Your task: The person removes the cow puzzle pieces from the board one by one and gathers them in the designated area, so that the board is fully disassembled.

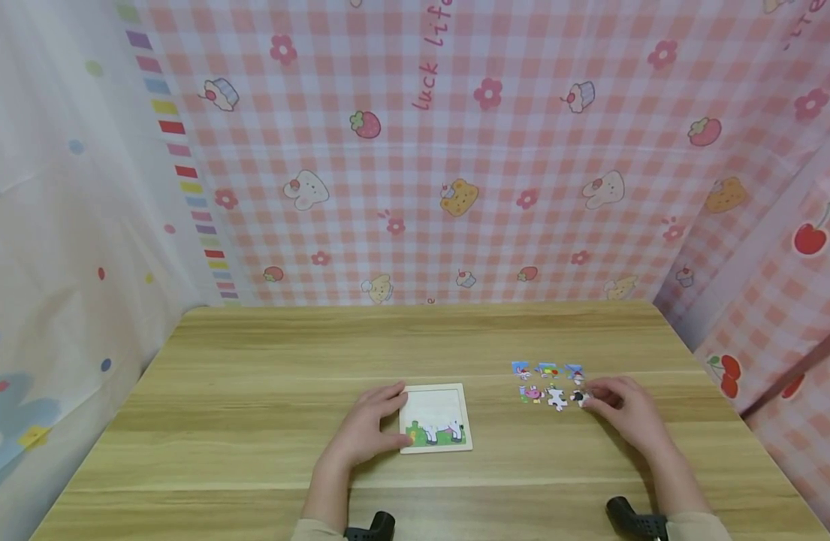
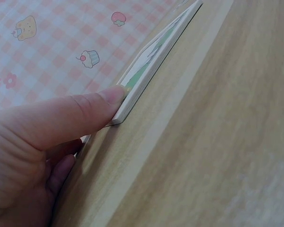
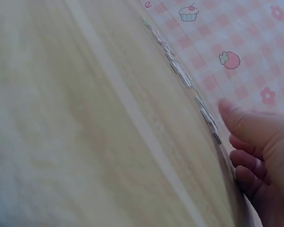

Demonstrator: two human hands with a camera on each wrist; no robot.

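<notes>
My left hand [image 1: 370, 421] holds a square wooden puzzle tray [image 1: 433, 388] by its left side, thumb on the near corner and fingers at the far one. Along the tray's bottom lie fitted pieces [image 1: 438, 433] showing green grass and white animal legs. In the left wrist view, the thumb [image 2: 114, 94] presses on the tray's rim. On the right, my right hand [image 1: 624, 409] is at a black-and-white puzzle piece [image 1: 578, 398], thumb and forefinger apart beside it. In the right wrist view, the thumb [image 3: 227, 109] is near the row of pieces [image 3: 180, 71].
Loose pieces lie in two rows: a blue one [image 1: 520, 369], one with bright colours [image 1: 548, 370], another blue one [image 1: 574, 372], a pink one [image 1: 533, 394] and a white one [image 1: 556, 398]. A checked curtain [image 1: 415, 225] hangs behind the wooden table [image 1: 266, 361].
</notes>
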